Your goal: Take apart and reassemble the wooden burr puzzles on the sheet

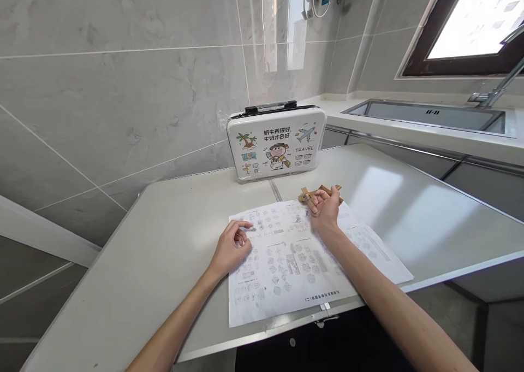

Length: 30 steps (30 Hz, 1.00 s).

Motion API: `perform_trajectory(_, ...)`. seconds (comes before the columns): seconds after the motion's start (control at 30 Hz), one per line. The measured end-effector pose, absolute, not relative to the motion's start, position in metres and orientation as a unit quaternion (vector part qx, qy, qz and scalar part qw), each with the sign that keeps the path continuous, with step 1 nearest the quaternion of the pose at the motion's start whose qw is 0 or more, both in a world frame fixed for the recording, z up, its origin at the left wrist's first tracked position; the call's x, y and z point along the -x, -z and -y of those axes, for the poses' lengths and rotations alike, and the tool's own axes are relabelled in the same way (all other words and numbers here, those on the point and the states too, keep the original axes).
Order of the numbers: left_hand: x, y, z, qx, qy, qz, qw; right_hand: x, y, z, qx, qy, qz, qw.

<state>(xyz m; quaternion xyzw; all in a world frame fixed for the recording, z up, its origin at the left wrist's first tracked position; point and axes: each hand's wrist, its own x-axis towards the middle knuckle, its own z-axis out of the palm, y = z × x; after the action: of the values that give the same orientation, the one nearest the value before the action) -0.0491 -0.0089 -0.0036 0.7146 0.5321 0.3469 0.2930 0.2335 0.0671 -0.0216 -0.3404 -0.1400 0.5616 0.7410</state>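
Observation:
A large printed paper sheet (262,301) with rows of small drawings lies on the table under both forearms. My left hand (232,246) rests over its left part, fingers bent and apart from the thumb, holding nothing. My right hand (325,211) is at the sheet's far edge with its fingers curled in. Right behind it, a small brown cardboard box (304,195) with raised flaps is partly covered by the fingers. Whether those fingers grip the cardboard or some small piece is hidden.
A white case (262,167) with cow and travel drawings stands upright at the table's back, with clear wrapping around it. The grey tiled wall (164,99) rises behind. To the right are a counter with a sink (409,112), a tap (487,96) and a window.

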Motion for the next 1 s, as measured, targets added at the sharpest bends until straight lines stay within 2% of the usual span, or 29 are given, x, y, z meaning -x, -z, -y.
perform_trajectory(0.53, 0.050, 0.004, 0.009, -0.717, -0.349, -0.521, 0.305, -0.252, 0.025, -0.074, 0.279, -0.592, 0.023, 0.756)
perform_trajectory(0.77, 0.049, 0.003, 0.010, -0.721, -0.353, -0.515, 0.300, -0.250, 0.030, -0.076, 0.338, -0.554, 0.109, 0.753)
perform_trajectory(1.0, 0.050, 0.003, 0.010, -0.722, -0.352, -0.514, 0.302, -0.236, 0.014, -0.066, 0.422, -0.437, 0.215, 0.765)
